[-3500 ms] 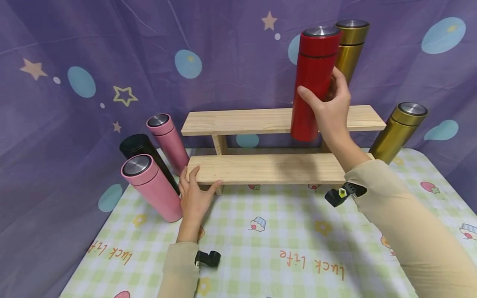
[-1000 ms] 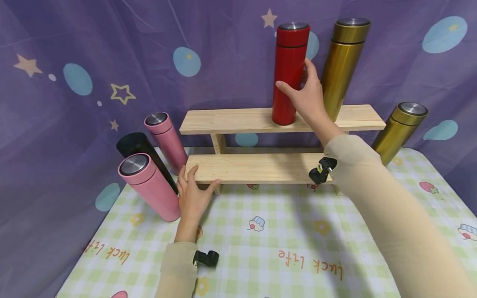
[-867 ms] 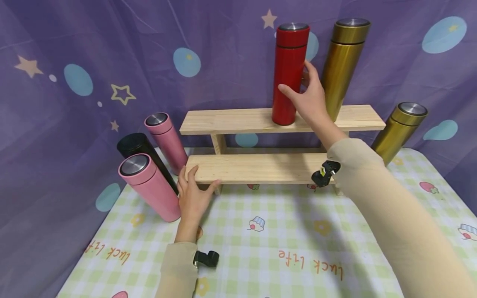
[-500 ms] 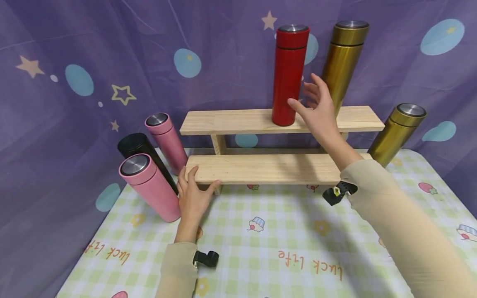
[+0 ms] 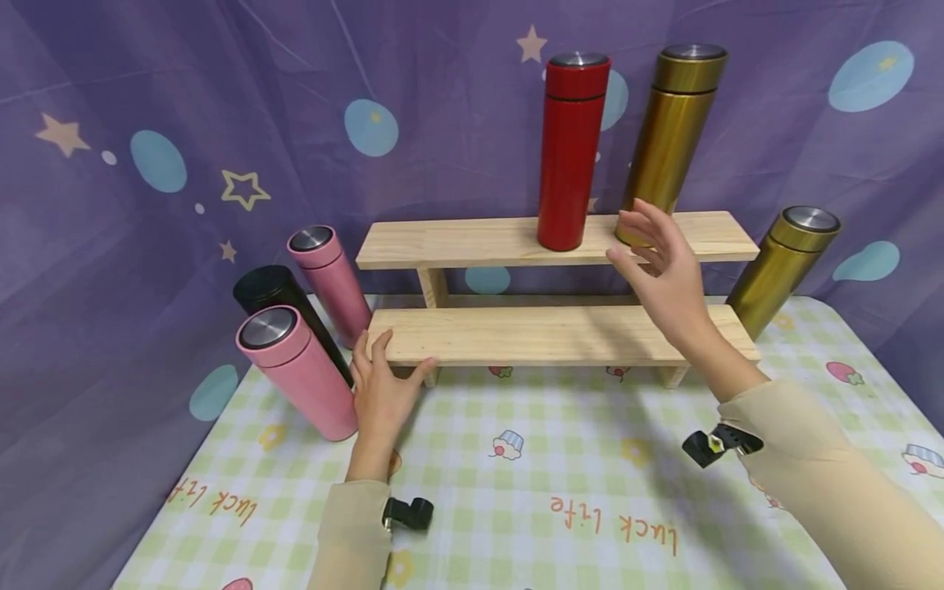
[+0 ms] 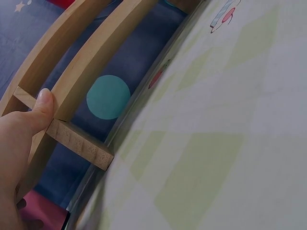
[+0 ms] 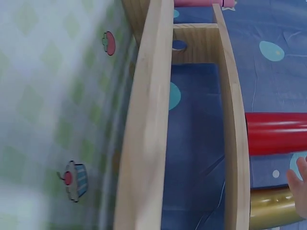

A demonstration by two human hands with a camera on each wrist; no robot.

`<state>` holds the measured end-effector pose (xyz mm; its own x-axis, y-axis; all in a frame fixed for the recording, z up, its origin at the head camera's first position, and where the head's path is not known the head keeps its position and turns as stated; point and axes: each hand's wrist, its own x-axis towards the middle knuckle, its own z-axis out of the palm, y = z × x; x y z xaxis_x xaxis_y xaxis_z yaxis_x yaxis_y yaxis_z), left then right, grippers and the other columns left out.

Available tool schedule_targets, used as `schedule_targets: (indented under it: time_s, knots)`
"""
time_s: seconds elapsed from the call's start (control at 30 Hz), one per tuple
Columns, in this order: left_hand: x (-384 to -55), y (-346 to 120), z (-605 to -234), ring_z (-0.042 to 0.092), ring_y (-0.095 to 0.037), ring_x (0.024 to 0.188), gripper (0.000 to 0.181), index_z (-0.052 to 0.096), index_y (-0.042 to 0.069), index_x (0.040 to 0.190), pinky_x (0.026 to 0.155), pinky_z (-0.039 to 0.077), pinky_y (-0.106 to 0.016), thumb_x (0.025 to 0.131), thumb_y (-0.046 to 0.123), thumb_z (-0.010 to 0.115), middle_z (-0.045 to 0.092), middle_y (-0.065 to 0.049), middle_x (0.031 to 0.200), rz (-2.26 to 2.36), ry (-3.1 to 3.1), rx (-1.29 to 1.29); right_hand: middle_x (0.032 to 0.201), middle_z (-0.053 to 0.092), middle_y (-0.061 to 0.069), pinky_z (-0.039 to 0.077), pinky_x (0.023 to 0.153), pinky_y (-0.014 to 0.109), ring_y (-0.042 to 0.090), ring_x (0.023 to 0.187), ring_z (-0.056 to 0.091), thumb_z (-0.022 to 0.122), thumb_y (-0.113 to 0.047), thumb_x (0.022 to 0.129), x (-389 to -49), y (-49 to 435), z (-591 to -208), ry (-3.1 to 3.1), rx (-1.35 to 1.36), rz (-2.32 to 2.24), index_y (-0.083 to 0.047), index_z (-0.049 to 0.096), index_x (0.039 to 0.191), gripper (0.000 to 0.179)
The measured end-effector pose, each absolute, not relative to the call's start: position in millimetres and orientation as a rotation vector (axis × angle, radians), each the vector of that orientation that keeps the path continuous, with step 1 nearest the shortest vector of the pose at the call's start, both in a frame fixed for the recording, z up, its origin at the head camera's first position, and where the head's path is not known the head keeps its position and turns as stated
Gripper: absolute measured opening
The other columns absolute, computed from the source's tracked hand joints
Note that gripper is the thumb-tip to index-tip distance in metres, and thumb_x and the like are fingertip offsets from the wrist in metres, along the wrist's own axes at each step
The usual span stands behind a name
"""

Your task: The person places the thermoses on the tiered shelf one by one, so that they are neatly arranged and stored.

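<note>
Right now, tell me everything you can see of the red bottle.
The red bottle is a tall, slim, glossy cylinder, metallic-looking, with a red cap section marked off by a dark ring and a shiny silver-coloured disc on top. It stands upright about midway along the upper wooden shelf, with a gap between it and the gold bottle to its right. Only the shelf visibly touches it; the right hand is apart from it.

Creased purple cloth (image 5: 457, 74) hung at the back and down both sides, printed with blue ovals (image 5: 372, 128), peach stars (image 5: 62, 135) and 1 yellow star outline (image 5: 246, 175). A green-and-white checked tablecloth (image 5: 465, 524) covered the table (image 5: 575, 459), with cupcakes (image 5: 509, 445), strawberries (image 5: 843, 373) and upside-down orange lettering (image 5: 627, 525). Soft-edged shadows (image 5: 667, 451) crossed its right half.
</note>
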<state>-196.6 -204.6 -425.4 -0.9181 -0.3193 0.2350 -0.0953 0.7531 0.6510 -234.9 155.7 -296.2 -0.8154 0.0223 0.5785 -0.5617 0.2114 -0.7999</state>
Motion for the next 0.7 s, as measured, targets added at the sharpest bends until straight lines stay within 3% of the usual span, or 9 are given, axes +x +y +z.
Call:
schedule_targets:
  time_s: [0.37,0.7]
  knots:
    - [-195.9,-204.1,-426.0,0.013,-0.032,0.147,0.092,0.034,0.025,0.152,0.098,0.032,-0.068,0.079,0.068,0.069,0.009,-0.008,0.163,-0.968,-2.623,0.32,0.136,0.058,0.007,0.042,0.101,0.026,0.013,0.12,0.056,0.066,0.003,0.092,-207.4,176.0,-316.4,-1.979,0.458,1.607,-0.01,0.047,0.145,0.058]
    - [-194.9,-203.8,-425.1,0.012,-0.033,0.148,0.093,0.034,0.024,0.152,0.099,0.031,-0.069,0.079,0.068,0.07,0.009,-0.009,0.163,-0.984,-2.608,0.314,0.135,0.058,0.009,0.042,0.1,0.022,0.017,0.122,0.055,0.065,0.008,0.091,-197.7,192.4,-329.4,-1.896,0.434,1.67,-0.008,0.051,0.142,0.056]
